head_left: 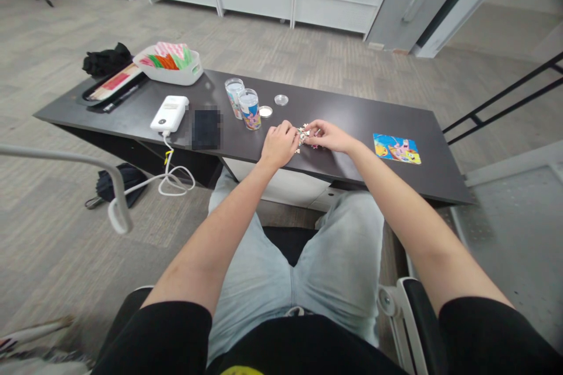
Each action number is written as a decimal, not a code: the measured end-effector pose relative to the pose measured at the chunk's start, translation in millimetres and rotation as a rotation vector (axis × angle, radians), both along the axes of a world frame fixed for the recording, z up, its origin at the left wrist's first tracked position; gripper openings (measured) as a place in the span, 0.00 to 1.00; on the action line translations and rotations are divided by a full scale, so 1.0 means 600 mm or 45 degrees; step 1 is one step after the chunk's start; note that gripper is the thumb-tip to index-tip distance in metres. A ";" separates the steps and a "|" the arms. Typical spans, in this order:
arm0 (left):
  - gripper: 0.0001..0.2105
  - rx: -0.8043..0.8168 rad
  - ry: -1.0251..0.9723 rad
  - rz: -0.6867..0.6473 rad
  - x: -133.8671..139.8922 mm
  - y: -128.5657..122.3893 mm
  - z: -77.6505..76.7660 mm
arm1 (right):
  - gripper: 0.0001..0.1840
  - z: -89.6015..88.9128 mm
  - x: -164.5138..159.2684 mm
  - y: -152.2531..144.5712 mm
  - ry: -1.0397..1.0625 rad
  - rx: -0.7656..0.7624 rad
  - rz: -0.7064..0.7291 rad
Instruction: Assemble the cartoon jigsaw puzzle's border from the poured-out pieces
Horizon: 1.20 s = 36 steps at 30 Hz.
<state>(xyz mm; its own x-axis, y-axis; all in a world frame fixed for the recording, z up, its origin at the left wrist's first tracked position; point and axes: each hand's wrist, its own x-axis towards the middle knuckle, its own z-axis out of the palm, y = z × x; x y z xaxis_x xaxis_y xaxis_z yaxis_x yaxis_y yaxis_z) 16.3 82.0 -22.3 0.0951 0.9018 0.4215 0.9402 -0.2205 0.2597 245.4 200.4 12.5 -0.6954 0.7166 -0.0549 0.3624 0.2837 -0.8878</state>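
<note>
2 half-curled hands [280,142] [329,136] on puzzle pieces [302,137]

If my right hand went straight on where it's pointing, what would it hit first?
Your right hand would likely meet the small pieces first, then your left hand; exact depth is unclear.

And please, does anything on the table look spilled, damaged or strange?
Nothing looks spilled: the puzzle pieces lie close together. Only the dark patch left of the cups looks odd: it is pixelated.
</note>
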 end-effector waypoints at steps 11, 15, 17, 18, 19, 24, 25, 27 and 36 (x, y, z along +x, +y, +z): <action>0.12 -0.013 -0.436 0.304 -0.013 0.020 -0.013 | 0.74 -0.060 0.058 -0.027 -0.485 0.666 -0.135; 0.16 -0.046 -0.658 0.448 -0.031 0.027 -0.012 | 0.72 -0.065 0.024 -0.043 -0.531 0.688 -0.136; 0.16 -0.059 -0.761 0.466 -0.036 0.025 -0.009 | 0.73 -0.068 -0.003 -0.044 -0.514 0.714 -0.140; 0.16 -0.065 -0.807 0.462 -0.036 0.023 -0.007 | 0.74 -0.070 -0.016 -0.043 -0.505 0.722 -0.142; 0.15 -0.070 -0.851 0.453 -0.035 0.021 -0.005 | 0.77 -0.072 -0.028 -0.041 -0.500 0.724 -0.145; 0.16 -0.112 -1.050 0.346 -0.027 0.016 -0.001 | 0.76 -0.073 -0.065 -0.037 -0.511 0.724 -0.107; 0.16 -0.116 -1.083 0.330 -0.026 0.017 -0.001 | 0.71 -0.070 -0.066 -0.038 -0.506 0.743 -0.092; 0.17 -0.106 -1.132 0.321 -0.026 0.020 -0.002 | 0.59 -0.064 -0.065 -0.042 -0.492 0.779 -0.073; 0.11 -0.061 -0.928 0.345 -0.051 0.020 -0.003 | 0.56 -0.054 -0.062 -0.053 -0.501 0.806 -0.102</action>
<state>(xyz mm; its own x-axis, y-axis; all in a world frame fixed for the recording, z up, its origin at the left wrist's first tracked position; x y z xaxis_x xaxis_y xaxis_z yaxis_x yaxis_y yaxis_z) -14.5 93.9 -23.8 -0.4170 0.8731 0.2527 0.5478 0.0195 0.8364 208.0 168.6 -20.1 -0.6539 0.7413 0.1510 0.6605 0.6567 -0.3640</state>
